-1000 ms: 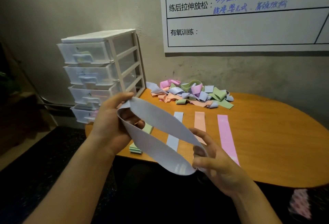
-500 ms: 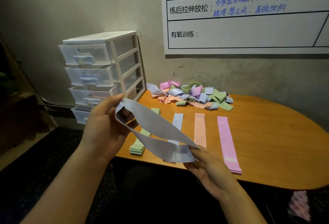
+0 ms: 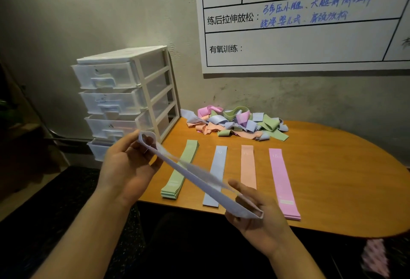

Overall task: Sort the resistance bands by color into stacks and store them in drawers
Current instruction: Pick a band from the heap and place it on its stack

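Lavender-blue band (image 3: pixel 199 179) is held taut and nearly flat above the near edge of the table (image 3: pixel 332 179), running from 10 o'clock to 4 o'clock. The left hand (image 3: pixel 126 172) grips one looped end and the right hand (image 3: pixel 266 230) grips the other. To do this step well, the person should probably square both layers, swing the band parallel to the blue stack (image 3: pixel 219 159) just beyond at 12 o'clock, between the green stack (image 3: pixel 175 183) and the orange stack (image 3: pixel 248 165), and lay it edge to edge, well short of the unsorted pile (image 3: pixel 235 123) and the drawer unit (image 3: pixel 115 99) at 10 o'clock.
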